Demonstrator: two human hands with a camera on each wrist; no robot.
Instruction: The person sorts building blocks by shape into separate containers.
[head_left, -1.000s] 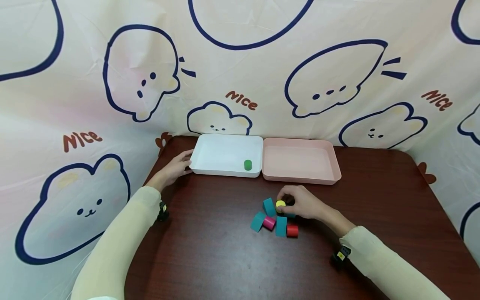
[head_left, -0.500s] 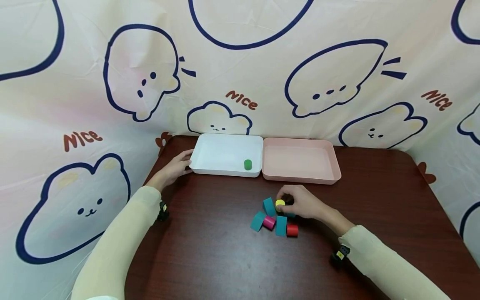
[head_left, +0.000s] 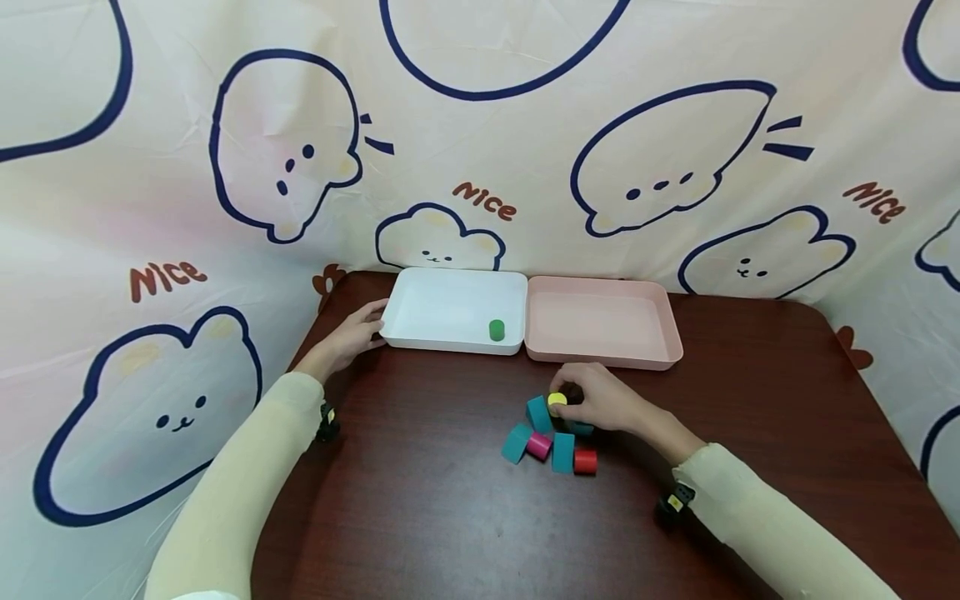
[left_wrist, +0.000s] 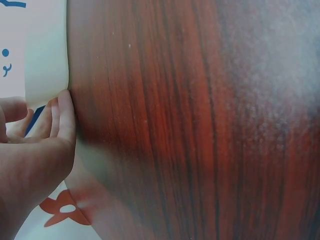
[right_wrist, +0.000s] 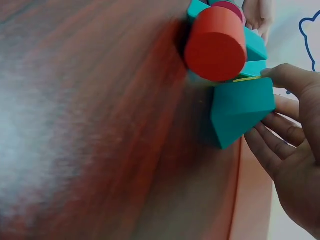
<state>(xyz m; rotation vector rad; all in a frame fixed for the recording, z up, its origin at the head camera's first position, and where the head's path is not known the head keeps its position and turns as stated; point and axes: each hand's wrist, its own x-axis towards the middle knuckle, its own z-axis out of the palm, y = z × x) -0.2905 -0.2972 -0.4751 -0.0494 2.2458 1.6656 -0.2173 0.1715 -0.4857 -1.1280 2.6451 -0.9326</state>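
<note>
My left hand (head_left: 352,337) rests its fingertips against the left end of the white tray (head_left: 427,304). The left wrist view shows these fingers (left_wrist: 65,115) at the corner of the tray (left_wrist: 47,75). Between thumb and fingers, my right hand (head_left: 600,398) pinches a yellow cylinder (head_left: 557,400) over the block pile. In the right wrist view, a teal triangular block (right_wrist: 245,107) hides most of the yellow piece from that side. Close by lie teal blocks (head_left: 537,414), a magenta cylinder (head_left: 538,446) and a red cylinder (head_left: 585,462).
A green cylinder (head_left: 497,330) stands in the white tray's front right part. The pink tray (head_left: 600,312) sits directly to its right, behind my right hand. A printed cloth (head_left: 540,167) hangs behind the dark wooden table (head_left: 420,500).
My right hand has moved slightly up and toward the trays with the yellow cylinder, showing more of the teal block beneath it. My left hand stays at the white tray.
</note>
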